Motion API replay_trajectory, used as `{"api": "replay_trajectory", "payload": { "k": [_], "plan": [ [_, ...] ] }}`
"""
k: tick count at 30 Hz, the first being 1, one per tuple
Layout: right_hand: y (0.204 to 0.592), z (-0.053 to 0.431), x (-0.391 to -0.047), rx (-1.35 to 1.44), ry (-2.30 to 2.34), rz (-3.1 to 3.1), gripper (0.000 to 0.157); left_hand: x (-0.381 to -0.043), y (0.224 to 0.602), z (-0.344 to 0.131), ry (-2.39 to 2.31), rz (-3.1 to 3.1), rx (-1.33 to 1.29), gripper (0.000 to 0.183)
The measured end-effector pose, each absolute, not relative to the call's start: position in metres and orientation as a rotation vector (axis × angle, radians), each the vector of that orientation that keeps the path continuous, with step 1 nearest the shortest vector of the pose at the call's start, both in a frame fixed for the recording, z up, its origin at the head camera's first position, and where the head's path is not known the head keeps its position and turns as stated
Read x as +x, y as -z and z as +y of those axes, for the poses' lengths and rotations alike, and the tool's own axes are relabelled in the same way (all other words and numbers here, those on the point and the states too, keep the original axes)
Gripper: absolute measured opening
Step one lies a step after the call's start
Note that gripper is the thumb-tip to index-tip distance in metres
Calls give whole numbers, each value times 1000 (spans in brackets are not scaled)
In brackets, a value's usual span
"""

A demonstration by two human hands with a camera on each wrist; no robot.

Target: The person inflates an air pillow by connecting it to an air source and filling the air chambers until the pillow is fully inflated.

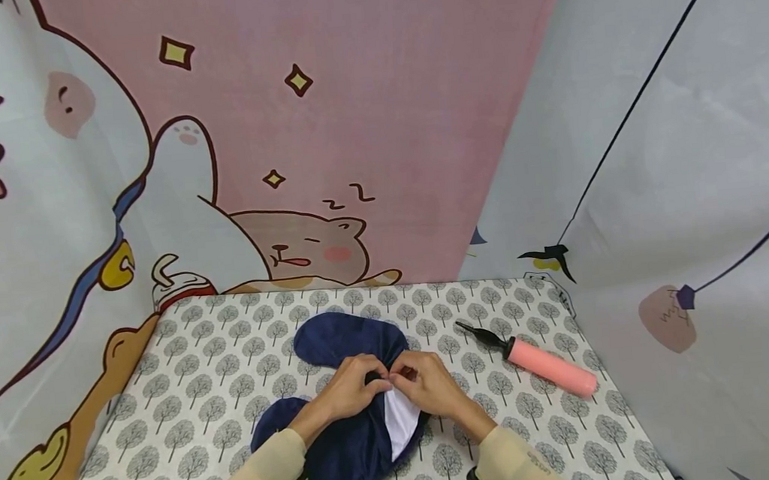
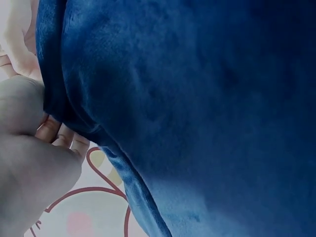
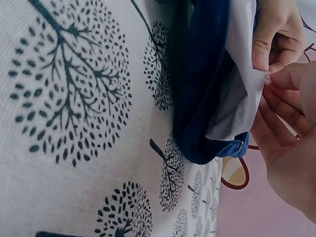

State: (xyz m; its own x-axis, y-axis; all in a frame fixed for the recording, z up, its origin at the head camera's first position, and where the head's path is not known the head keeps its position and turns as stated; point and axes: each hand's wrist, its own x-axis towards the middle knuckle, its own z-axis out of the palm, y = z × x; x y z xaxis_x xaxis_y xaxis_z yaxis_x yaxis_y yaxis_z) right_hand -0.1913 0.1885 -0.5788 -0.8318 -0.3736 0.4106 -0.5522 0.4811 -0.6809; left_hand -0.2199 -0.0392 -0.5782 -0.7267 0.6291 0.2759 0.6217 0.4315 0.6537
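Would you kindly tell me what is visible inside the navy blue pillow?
Through its opening, a white inner layer shows, with a small clear piece at its edge, where the left hand and right hand meet. The rest inside is hidden by the navy fabric.

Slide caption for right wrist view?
Left hand and right hand meet at a small clear nub by white sheeting inside navy plush fabric.

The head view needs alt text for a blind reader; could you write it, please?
A person's left hand and right hand meet, pinching at the white inner layer of a navy, curved plush pillow on a white, tree-printed cloth. To the right lies a pink cylinder with a tapered black nozzle; behind hangs pink, cartoon-printed fabric.
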Motion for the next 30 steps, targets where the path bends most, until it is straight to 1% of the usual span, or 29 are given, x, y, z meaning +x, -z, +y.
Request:
{"api": "replay_trajectory", "payload": {
  "k": [5, 20, 25, 28, 30],
  "plan": [
    [581, 188, -192, 786, -1331, -2501, 12, -219, 580, -38, -1230, 2660, 1155, 4],
    [586, 189, -194, 712, -1478, -2526, 12, -219, 583, -36, -1290, 2687, 1192, 6],
    [584, 190, -194, 713, -1562, -2516, 10, -219, 584, -35, -1299, 2698, 1211, 8],
    [584, 189, -194, 732, -1530, -2511, 10, -218, 584, -35, -1279, 2701, 1173, 8],
    [584, 188, -194, 790, -1425, -2484, 12, -218, 582, -34, -1257, 2703, 1117, 7]
  ]
}}
